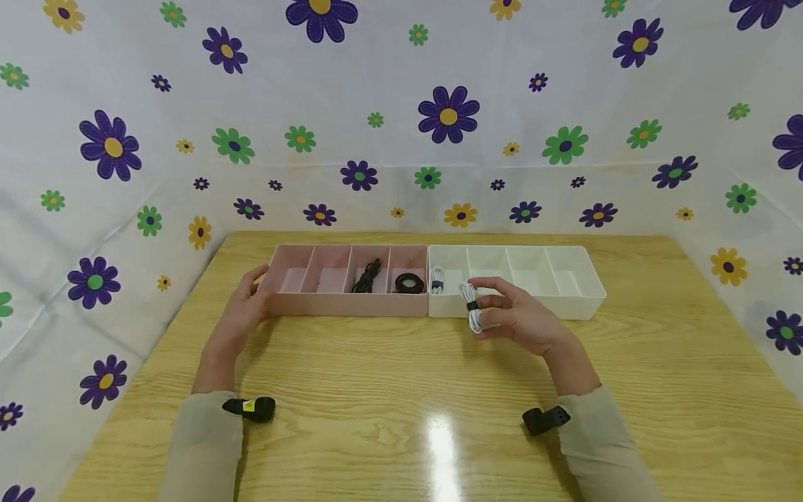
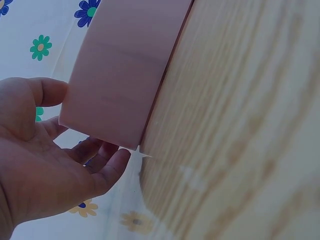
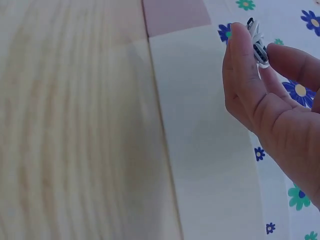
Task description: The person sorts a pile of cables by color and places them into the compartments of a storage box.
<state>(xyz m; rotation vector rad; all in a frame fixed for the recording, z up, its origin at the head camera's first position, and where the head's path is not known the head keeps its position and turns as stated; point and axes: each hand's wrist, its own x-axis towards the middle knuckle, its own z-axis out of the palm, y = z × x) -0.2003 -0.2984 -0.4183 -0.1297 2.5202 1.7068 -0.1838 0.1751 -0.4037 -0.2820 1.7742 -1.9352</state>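
At the left end of a pink divided box (image 1: 351, 305), my left hand (image 1: 241, 310) rests its loosely bent fingers against the box's end. The left wrist view shows that hand (image 2: 55, 150) around the box corner, not lifting it. My right hand (image 1: 523, 321) pinches a bundled white cable (image 1: 472, 307) with a dark strap, held in front of and slightly above a white divided box (image 1: 533, 307). In the right wrist view, the cable (image 3: 259, 50) sits between thumb and fingers, with a connector end showing. Another white cable bundle (image 1: 437, 280) lies in the white box's leftmost compartment.
A black cable bundle (image 1: 367, 277) and a black coiled ring (image 1: 410, 283) occupy the pink box's two right compartments. Both boxes stand end to end on the wooden table (image 1: 376, 390), with a flowered cloth (image 1: 401, 84) hanging behind.
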